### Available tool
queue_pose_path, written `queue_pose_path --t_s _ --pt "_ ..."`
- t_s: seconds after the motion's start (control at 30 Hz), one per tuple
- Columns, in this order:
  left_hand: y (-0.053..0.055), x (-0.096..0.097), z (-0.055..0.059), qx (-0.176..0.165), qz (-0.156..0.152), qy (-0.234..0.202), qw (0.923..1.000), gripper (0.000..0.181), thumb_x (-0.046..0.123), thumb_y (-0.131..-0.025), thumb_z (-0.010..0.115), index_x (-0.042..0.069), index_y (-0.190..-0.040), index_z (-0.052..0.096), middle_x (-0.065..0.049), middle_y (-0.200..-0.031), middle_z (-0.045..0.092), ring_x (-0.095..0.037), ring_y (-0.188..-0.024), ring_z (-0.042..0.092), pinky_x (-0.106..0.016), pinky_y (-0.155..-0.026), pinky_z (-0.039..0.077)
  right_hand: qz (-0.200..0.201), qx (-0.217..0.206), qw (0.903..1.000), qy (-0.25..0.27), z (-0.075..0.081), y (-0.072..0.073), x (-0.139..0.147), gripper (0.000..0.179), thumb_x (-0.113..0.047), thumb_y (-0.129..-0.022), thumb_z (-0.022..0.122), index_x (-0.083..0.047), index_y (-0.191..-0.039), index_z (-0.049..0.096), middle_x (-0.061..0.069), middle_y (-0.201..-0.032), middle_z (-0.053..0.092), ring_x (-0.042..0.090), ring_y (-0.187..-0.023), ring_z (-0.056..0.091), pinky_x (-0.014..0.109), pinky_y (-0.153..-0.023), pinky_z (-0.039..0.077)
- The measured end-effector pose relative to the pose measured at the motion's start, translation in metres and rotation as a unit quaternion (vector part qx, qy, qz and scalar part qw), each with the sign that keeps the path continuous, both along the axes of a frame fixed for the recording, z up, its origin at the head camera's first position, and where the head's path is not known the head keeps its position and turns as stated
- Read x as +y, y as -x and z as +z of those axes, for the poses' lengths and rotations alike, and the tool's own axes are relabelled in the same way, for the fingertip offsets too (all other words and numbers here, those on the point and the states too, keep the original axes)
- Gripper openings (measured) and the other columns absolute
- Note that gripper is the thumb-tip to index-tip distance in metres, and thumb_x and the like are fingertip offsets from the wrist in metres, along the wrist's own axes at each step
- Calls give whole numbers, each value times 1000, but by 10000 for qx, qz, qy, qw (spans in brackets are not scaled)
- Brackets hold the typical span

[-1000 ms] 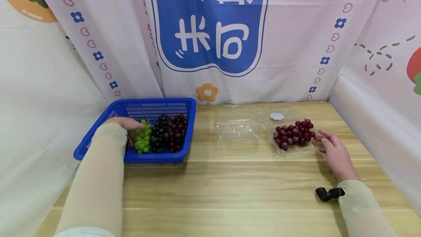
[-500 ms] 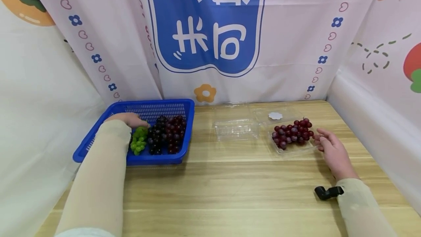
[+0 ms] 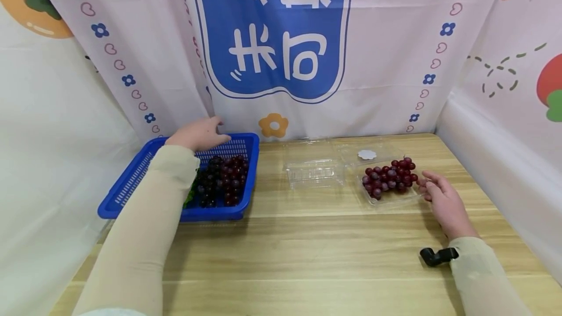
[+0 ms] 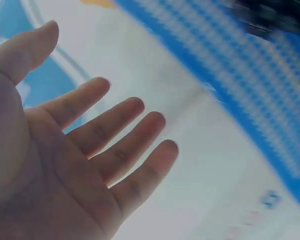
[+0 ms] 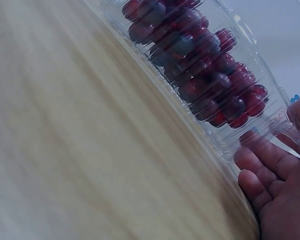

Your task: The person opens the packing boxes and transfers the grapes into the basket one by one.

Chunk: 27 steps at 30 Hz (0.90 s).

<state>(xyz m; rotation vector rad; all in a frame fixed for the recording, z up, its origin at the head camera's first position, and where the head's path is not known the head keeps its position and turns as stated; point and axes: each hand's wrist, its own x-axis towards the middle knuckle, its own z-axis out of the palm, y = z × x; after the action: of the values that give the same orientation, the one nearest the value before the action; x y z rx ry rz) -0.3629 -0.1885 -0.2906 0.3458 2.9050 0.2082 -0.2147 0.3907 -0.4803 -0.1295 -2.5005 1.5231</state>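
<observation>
My left hand (image 3: 199, 135) hovers over the far rim of the blue plastic basket (image 3: 105, 210); its fingers are spread and hold nothing, as the left wrist view confirms. Inside the basket lie black grapes (image 3: 208, 184) and dark red grapes (image 3: 233, 179). Green grapes (image 3: 189, 199) beside them are mostly hidden by my left sleeve. On the right, a bunch of red grapes (image 3: 391, 178) sits in a clear plastic box (image 3: 391, 203). My right hand (image 3: 445, 206) grips that box's right end, with the thin plastic edge between its fingers (image 5: 255, 187).
Another clear plastic box (image 3: 313, 174) stands open left of the red grapes. A clear lid with a white scalloped label (image 3: 367, 154) lies behind them. Printed cloth hangs along the back and both sides of the wooden table (image 3: 281, 257).
My left hand has moved away from the green grapes, up and rightward to the basket's far rim, and its fingers have spread. The right hand and its box stay in place.
</observation>
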Motion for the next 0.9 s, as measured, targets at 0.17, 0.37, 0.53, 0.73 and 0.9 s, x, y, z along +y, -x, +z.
queue_pose_path --t_s 0.17,0.37,0.53,0.73,0.9 --pt "-11 48 19 564 -390 -17 9976 72 56 -98 57 14 -155 40 -12 -156 42 -36 -139 42 -59 -111 35 24 -10 10000 -8 2 1 0 54 -30 -112 26 -1 -156 32 26 -142 49 18 -114 53 13 -82 48" --pt "-32 100 30 1317 -964 4 9866 69 56 -96 61 18 -152 45 -9 -152 47 -32 -135 47 -53 -109 40 9 35 10000 -12 4 1 -3 53 -30 -112 27 0 -155 33 26 -141 50 19 -113 54 14 -82 48" --pt "-46 138 29 1700 -1321 -10 9765 70 59 -95 60 19 -150 47 -7 -148 52 -31 -131 49 -51 -108 41 22 16 10000 -9 4 1 -3 53 -31 -112 28 0 -155 34 26 -141 50 22 -114 53 14 -82 47" --pt "-59 185 22 1788 -1753 12 9681 71 60 -95 58 21 -153 44 -3 -153 47 -29 -140 42 -51 -115 32 30 30 10000 -30 1 0 -1 54 -31 -112 27 -1 -156 33 26 -141 50 19 -112 54 13 -82 47" --pt "-68 222 10 1756 -1989 157 9640 69 60 -97 56 22 -154 43 0 -153 47 -25 -140 42 -48 -114 35 76 141 9999 -31 1 0 -1 52 -27 -112 28 2 -155 33 29 -140 51 14 -108 55 14 -81 48"
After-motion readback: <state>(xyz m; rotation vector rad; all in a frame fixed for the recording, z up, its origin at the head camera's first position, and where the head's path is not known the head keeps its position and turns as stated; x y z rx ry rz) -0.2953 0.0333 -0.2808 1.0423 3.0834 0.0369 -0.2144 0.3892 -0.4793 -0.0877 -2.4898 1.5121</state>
